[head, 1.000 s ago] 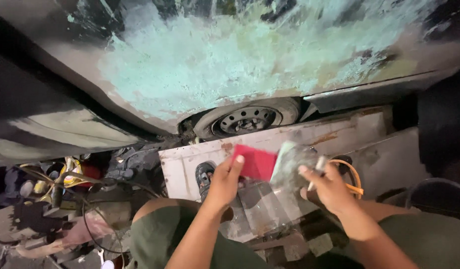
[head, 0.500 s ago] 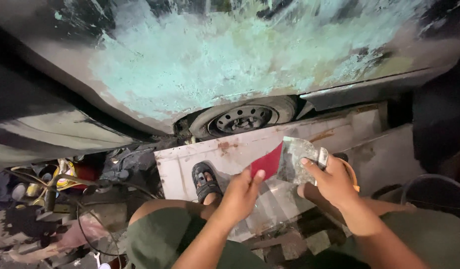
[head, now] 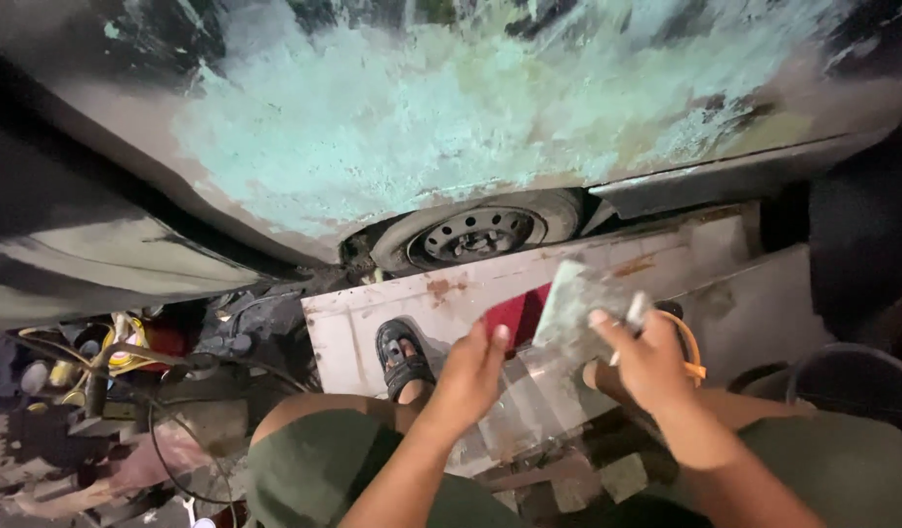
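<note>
My right hand grips a grey, filler-smeared flat spreader held upright in front of me. My left hand rests with fingers together on the lower edge of a red card-like piece, just left of the spreader. Under both hands lies a clear plastic sheet over my lap. Above, a car body panel is covered with a wide pale green patch of filler. A wheel sits beneath it.
A white rusty board leans on the ground beside my sandalled foot. Orange cord loops behind my right hand. Tools, cables and yellow-red items lie at the left. A dark round rim is at the right.
My left hand slid down off the red piece's face to its lower edge. The right hand raised the spreader and turned it more upright. The view shifted slightly.
</note>
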